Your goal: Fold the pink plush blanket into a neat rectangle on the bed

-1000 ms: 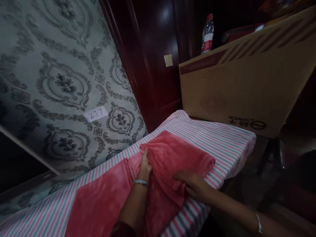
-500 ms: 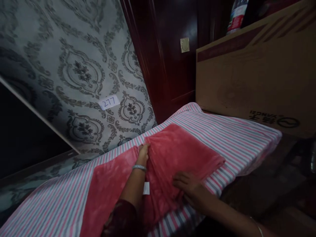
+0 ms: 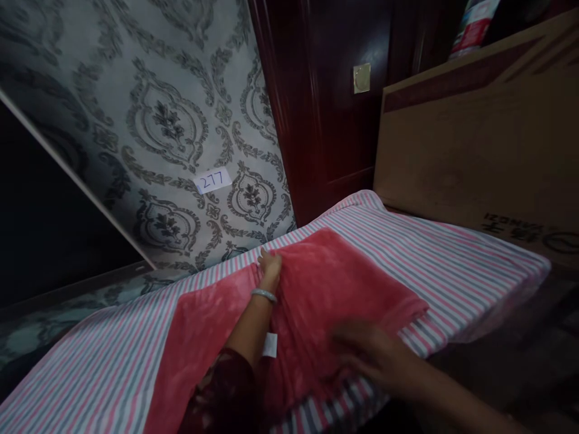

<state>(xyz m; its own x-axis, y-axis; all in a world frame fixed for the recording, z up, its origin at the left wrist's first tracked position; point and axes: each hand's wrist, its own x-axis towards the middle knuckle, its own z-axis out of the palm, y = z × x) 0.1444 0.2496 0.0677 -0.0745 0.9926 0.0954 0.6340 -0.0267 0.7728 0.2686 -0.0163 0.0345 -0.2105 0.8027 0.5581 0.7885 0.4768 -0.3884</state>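
A thick pink-red blanket (image 3: 335, 277) lies partly folded on a striped sheet, its right part doubled over and gathered near the middle. On the far edge of that gathered fold rests my left hand (image 3: 270, 265), fingertips slightly apart and touching the cloth; a grey bracelet (image 3: 264, 295) circles the wrist. A small white label (image 3: 270, 345) sticks out beside my left forearm. Over the blanket's near right side is my right hand (image 3: 366, 349), blurred by motion, fingers stretched and thumb apart. Whether it touches the cloth I cannot tell.
The pink, grey and white striped sheet (image 3: 434, 247) covers the surface beneath. Behind stand a patterned wall (image 3: 172, 120) with a paper reading 277 (image 3: 212, 180) and a dark red wooden panel (image 3: 335, 138). A large cardboard box (image 3: 470, 150) at right has a bottle (image 3: 474, 27) behind its top edge.
The view has shifted a little to the left. My left hand's fingers have loosened at the fold's far edge. My right hand has moved slightly and is now blurred.
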